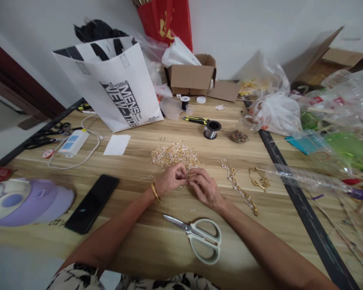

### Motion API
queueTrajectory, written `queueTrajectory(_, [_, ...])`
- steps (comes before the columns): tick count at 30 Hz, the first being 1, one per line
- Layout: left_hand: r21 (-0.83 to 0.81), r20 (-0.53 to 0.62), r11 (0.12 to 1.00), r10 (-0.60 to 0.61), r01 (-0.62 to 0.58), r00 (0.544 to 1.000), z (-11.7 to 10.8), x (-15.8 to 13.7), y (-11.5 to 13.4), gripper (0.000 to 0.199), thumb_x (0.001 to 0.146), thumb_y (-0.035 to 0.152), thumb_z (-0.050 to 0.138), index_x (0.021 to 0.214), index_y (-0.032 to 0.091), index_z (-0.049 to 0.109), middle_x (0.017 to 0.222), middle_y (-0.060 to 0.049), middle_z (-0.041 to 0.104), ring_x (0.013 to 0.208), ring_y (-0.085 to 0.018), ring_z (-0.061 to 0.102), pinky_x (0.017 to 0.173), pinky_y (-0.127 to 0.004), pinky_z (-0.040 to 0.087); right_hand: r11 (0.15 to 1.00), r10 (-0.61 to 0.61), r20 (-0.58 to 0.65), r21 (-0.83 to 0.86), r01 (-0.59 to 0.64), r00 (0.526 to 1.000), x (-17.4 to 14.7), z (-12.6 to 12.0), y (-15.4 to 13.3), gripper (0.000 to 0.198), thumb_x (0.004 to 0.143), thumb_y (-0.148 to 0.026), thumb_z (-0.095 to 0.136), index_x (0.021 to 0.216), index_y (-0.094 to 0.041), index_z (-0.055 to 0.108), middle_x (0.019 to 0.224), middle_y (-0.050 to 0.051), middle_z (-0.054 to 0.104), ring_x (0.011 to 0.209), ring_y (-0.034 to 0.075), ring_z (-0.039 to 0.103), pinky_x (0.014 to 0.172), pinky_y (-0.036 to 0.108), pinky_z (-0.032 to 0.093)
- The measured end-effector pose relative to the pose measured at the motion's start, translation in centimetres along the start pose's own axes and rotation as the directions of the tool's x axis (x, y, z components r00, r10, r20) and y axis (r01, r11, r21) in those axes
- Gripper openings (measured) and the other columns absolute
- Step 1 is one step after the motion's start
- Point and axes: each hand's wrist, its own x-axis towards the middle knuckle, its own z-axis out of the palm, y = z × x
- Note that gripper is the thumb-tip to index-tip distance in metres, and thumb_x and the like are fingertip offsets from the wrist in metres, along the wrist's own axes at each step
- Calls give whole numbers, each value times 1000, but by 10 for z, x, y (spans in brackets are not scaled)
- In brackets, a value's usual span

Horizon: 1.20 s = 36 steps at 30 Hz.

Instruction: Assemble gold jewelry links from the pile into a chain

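Observation:
My left hand [171, 179] and my right hand [206, 188] meet at the fingertips, just in front of a loose pile of small gold and clear beads [176, 154]. Both have their fingers pinched together; whatever is between them is too small to make out. A fine thread or wire with a small loop [150, 177] lies beside my left hand. Scissors with pale handles [196, 235] rest on the table nearer to me, blades pointing left. Strung chains of gold and silver beads [240, 187] lie right of my right hand, beside a gold bead loop [259, 180].
Behind the beads stand a wire spool [212, 129], a yellow-black cutter knife [195, 120] and an open jar of beads [240, 135]. A phone [92, 203] and a power strip [74, 143] lie left. Plastic bags and bottles [341, 121] crowd the right side.

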Motion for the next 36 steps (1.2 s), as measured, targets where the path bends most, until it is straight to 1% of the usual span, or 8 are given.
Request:
queueTrajectory(2, [-23,31,1000,-20,20,999,1,0,1,33,66,24,69,82,17,42,67,3,60,63,-12,60,56,-19,41,1000,-15,54,-3,15,998,-1,0,0,18,90,-17,44,104,-23,54,115,11,55,106,21,54,85,36,48])
queueTrajectory(5, [-33,53,998,-46,47,998,1,-1,2,37,66,24,70,86,18,40,66,3,61,63,-13,61,55,-19,39,1000,-4,93,-6,4,996,-2,2,1,18,91,-17,42,105,-21,53,109,11,59,101,20,57,84,36,49])
queueTrajectory(10, [-23,51,999,-42,43,998,0,-1,2,36,68,23,70,88,17,40,60,5,60,57,-10,57,54,-18,38,999,40,87,-28,-37,995,-3,5,4,14,92,-17,42,101,-20,52,93,10,61,85,19,58,75,33,49])
queueTrajectory(16, [-67,120,995,-63,72,991,-4,-2,1,36,70,31,70,89,16,44,68,0,65,62,-11,60,62,-23,46,999,47,25,-27,-47,999,-2,5,6,11,92,-18,42,98,-19,52,85,7,60,75,17,57,67,29,47])
queueTrajectory(22, [-83,163,993,-73,87,984,-6,-1,2,34,72,32,69,90,15,45,72,-3,67,61,-11,60,61,-24,47,994,105,18,2,-105,994,0,3,4,11,91,-20,42,93,-19,53,76,5,59,68,15,56,63,26,44])
queueTrajectory(26, [5,115,999,-50,49,992,-6,-1,3,24,72,24,67,86,13,50,72,-2,65,65,-11,60,63,-23,47,978,207,-3,36,-207,978,1,1,2,12,90,-24,45,89,-18,55,74,4,60,62,13,53,58,24,42])
queueTrajectory(31, [122,63,992,12,-19,998,-4,-1,4,16,70,19,66,81,11,57,73,-2,62,68,-11,58,66,-23,45,919,356,21,171,-354,934,4,-1,3,16,88,-29,48,83,-17,57,69,1,58,54,11,48,50,21,37])
queueTrajectory(36, [191,11,980,53,-54,999,-4,0,7,15,73,24,63,79,11,61,71,-1,61,65,-10,55,62,-21,43,873,410,55,264,-409,910,6,-2,4,19,85,-33,52,80,-16,57,65,0,55,56,11,48,50,22,37])
